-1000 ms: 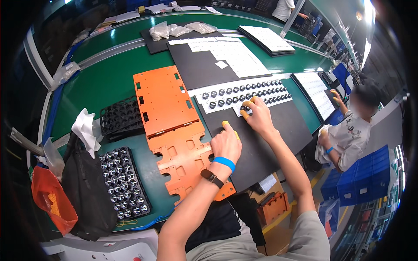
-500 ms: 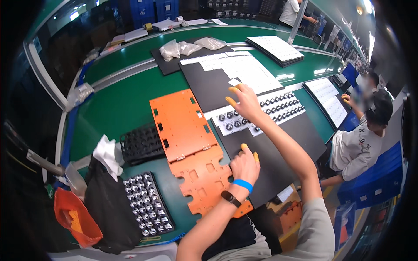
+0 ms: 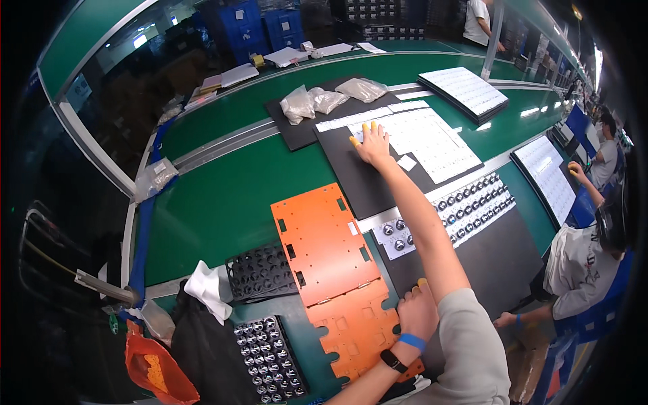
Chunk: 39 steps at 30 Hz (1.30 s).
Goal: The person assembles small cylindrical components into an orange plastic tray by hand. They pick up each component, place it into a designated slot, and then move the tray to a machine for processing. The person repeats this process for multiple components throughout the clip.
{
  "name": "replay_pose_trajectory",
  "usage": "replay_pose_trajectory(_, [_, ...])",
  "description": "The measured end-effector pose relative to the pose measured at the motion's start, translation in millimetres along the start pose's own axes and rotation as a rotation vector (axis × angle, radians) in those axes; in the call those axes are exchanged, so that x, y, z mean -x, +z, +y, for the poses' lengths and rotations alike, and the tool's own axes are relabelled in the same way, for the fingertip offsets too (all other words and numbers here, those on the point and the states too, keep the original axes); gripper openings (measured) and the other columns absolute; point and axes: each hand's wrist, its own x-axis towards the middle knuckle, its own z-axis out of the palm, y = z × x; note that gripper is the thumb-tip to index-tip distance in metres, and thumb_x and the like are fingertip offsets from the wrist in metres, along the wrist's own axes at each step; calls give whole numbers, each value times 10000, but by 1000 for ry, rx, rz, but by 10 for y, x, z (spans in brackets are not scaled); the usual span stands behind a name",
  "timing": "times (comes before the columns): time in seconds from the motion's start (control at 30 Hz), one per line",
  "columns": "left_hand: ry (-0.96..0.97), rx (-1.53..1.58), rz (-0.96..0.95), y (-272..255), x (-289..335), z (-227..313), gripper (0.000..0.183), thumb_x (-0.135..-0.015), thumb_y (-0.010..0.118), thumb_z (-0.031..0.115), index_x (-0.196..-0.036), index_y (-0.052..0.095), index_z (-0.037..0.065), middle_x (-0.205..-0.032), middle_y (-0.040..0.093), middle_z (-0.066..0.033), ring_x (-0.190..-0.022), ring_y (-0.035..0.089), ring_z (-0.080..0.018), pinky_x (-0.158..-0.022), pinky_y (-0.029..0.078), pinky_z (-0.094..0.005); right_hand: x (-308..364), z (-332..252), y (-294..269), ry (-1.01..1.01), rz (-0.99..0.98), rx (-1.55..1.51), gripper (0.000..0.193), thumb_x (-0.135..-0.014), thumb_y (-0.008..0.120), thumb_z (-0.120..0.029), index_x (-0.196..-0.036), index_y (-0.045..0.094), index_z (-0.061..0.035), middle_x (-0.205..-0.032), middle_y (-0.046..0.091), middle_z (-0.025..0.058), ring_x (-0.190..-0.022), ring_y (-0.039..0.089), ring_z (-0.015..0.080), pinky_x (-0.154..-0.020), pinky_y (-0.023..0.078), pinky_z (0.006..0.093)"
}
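Note:
My right hand (image 3: 372, 145) reaches far forward with spread fingers and yellow finger covers. Its fingertips are at the left edge of the white panels (image 3: 432, 145), which lie on a black board (image 3: 344, 162). A loose white square piece (image 3: 406, 162) rests on that board beside my wrist. My left hand (image 3: 416, 314), wearing a blue band and a dark watch, is over the right edge of the orange fixture plate (image 3: 324, 250). One covered fingertip points up; my right arm is close against the other fingers, so their grip is unclear. White strips with round black-rimmed parts (image 3: 482, 206) lie right of my right forearm.
Left of the orange plate are a black tray with round pockets (image 3: 260, 273) and a tray of shiny round parts (image 3: 270, 358). Clear plastic bags (image 3: 327, 100) lie at the back. An orange bag (image 3: 158, 368) hangs lower left. A co-worker (image 3: 584, 263) works at right.
My right hand has moved forward from above the strips of round parts to the white panels. My left hand has come nearer my right arm. The whole view has shifted.

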Motion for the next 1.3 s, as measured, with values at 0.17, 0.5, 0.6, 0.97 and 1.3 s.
replay_pose_trajectory(0.17, [-14,56,-74,242,7,-94,151,-817,658,92,-939,598,26,-916,613,-97,-907,641,-268,-772,529,-364,-123,27,151,-54,8,47,748,-959,482,-565,-1507,352,-73,-1593,263,198,-1484,211,377,-1192,174,553])
replay_pose_trajectory(0.5, [-82,136,-96,221,-44,-121,121,-824,649,75,-922,585,42,-856,644,-95,-809,675,-264,-641,577,-351,-278,51,245,-65,-45,26,665,-985,455,-493,-1503,381,-83,-1580,307,192,-1478,252,353,-1200,198,498])
replay_pose_trajectory(0.6, [56,68,34,-3,-46,-82,120,-840,640,87,-925,571,39,-805,652,-107,-744,687,-274,-595,583,-353,-206,77,253,-101,-36,25,640,-992,446,-473,-1492,403,-76,-1561,349,194,-1465,289,352,-1198,211,483])
replay_pose_trajectory(0.97, [-10,90,5,-191,-57,38,331,-790,741,265,-931,580,13,-830,685,-150,-778,693,-315,-624,569,-430,260,97,191,-302,-33,-72,565,-991,487,-384,-1436,462,-38,-1531,370,227,-1431,322,393,-1171,245,519])
replay_pose_trajectory(1.3, [-1,135,42,-208,-38,39,357,-807,753,266,-952,581,-12,-818,691,-189,-787,690,-344,-658,558,-458,781,179,-25,-471,-189,-142,550,-996,500,-320,-1462,418,-40,-1547,316,255,-1444,284,426,-1186,233,513])
